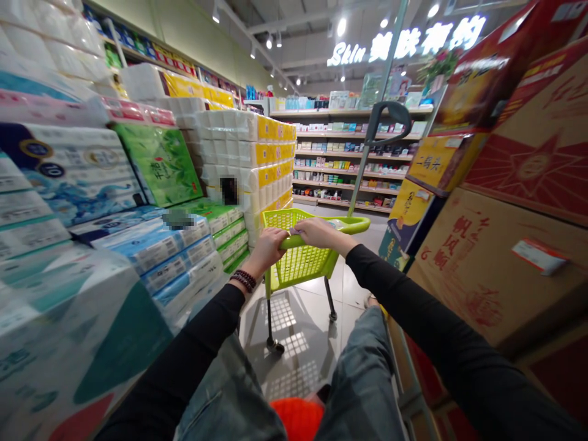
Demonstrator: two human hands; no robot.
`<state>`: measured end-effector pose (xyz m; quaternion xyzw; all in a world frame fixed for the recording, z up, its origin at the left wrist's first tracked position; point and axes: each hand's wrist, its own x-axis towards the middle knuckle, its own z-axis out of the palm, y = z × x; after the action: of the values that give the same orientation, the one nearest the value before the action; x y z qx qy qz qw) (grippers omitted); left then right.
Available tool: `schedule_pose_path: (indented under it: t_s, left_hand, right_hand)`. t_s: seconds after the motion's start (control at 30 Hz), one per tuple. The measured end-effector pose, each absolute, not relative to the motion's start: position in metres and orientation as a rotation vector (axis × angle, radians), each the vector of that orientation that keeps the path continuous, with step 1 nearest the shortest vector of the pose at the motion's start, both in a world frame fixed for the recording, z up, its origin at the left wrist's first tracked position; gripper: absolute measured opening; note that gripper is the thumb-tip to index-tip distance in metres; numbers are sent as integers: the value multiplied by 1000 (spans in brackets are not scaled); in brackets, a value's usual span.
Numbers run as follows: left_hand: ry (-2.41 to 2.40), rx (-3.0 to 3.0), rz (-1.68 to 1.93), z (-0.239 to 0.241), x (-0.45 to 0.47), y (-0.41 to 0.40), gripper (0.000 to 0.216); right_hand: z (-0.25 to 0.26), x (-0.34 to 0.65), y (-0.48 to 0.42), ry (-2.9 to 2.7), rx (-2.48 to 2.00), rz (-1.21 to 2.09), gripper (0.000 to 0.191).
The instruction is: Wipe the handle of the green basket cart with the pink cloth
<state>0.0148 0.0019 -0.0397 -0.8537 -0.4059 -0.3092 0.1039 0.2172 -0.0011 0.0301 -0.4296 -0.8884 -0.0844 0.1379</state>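
A lime-green plastic shopping cart (298, 269) stands right in front of me on dark legs with small wheels. My left hand (272, 246), with a dark beaded bracelet at its wrist, is closed around the left part of the cart's handle. Close beside it, my right hand (319, 234) also grips the handle (356, 226), whose right end shows past the wrist. The two hands nearly touch. Beyond the handle rises a thin pole (361, 177) with a grey loop grip (390, 124) on it; its lower end is hidden behind the cart.
Stacked tissue packs (160, 239) and toilet-roll bundles (248, 153) line the left. Cardboard cartons (482, 263) and red boxes (528, 116) crowd the right. Ahead, across the tiled floor (303, 324), stand shelves (349, 150) of small goods. A red-orange item (297, 416) lies between my knees.
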Motion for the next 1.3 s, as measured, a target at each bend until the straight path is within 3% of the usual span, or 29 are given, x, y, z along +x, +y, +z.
schedule_pose_path:
  t_s: [0.3,0.47,0.57,0.63,0.8,0.97,1.13,1.3]
  left_hand:
    - [-1205,-2549,-886,-35,21,-7,16]
    - [-1200,-2540,-907,-36,20,-9,16]
    - [-1201,-2530,-923,-37,17,-8,16]
    - [-1202,-2539,-917,-37,14,-7,16]
    - [-1188,-2555,-909,-36,6,-3,18]
    - [-1172,-2548,-911,-36,0,1,21]
    - [-1166,-2554,-903,-36,1,2,20]
    - [-1179,-2546,-917,-35,11,0,19]
  right_hand:
    - [41,243,27,-2246,-1585,5,34]
    - [33,269,20,-2049,-1794,-112,34]
    - [14,275,1,-2116,-1636,-269,39]
    - [-4,270,-11,-2220,-1447,-351,44]
    - [-38,251,-18,-2384,-1151,-423,79]
    - [-34,280,-9,-2451,-941,-361,64]
    - [-42,318,-12,-2182,-1114,-322,58]
    - [-74,245,-18,-2130,-975,-393,53]
